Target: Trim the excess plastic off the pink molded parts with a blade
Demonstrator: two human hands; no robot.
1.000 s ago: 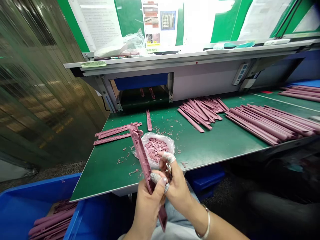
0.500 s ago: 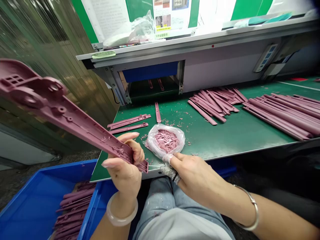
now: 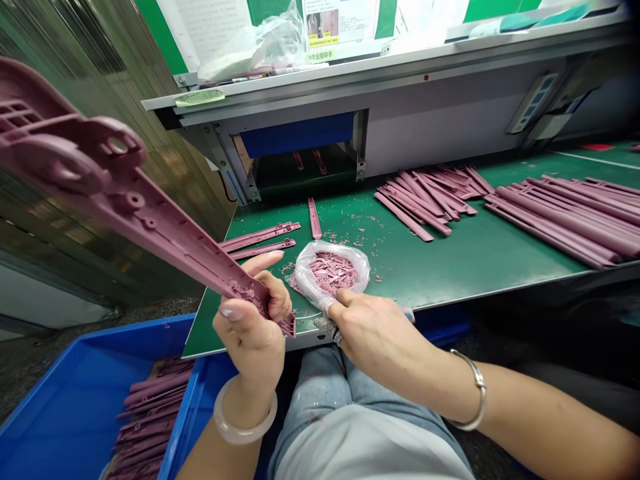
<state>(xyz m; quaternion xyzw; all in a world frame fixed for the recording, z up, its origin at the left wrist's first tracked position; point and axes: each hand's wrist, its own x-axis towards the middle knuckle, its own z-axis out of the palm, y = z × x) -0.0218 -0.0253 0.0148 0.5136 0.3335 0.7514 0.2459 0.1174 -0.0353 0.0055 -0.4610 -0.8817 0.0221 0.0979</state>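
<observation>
Plastic bag (image 3: pixel 330 270) on bench (image 3: pixel 450 267), crate (image 3: pixel 65 413) left

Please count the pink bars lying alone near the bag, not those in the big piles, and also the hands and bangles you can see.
Loose pink bars: 3
Left hand: 1
Right hand: 1
Pale bangle: 1
Metal bangle: 1
Total: 7

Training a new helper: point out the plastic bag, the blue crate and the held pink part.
Plastic bag (image 3: pixel 303 277), head view, left side.
Blue crate (image 3: pixel 65 427), head view, inner wall.
Pink part (image 3: pixel 165 232), head view, middle of its arm.
</observation>
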